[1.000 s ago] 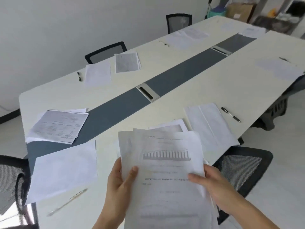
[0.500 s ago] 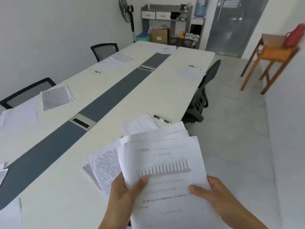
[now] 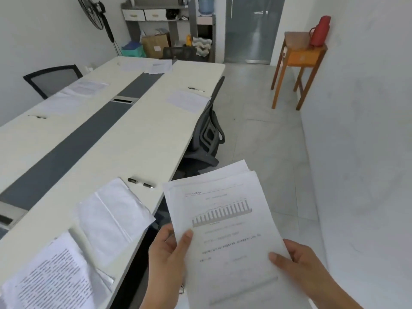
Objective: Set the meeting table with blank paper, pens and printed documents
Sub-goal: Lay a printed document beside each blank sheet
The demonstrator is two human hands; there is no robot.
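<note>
Ahead, chair (image 3: 208, 132) tucked against table (image 3: 133, 134); pen (image 3: 141, 183) beside blank paper (image 3: 113, 216).

The tabletop (image 3: 124, 143) is cream-white with a dark slate-grey strip (image 3: 73, 141) down its middle. The top printed document (image 3: 225, 221) is white with a grey bar chart and faint grey text. A black-and-white pen (image 3: 141, 183) lies near white blank paper (image 3: 113, 215). A red flask (image 3: 319, 31) stands on an orange-brown wooden stand (image 3: 299, 56). The chair (image 3: 207, 134) is black.

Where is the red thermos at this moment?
In the head view, the red thermos stands at upper right on the wooden side table, against the right wall and just right of the grey door.
</note>
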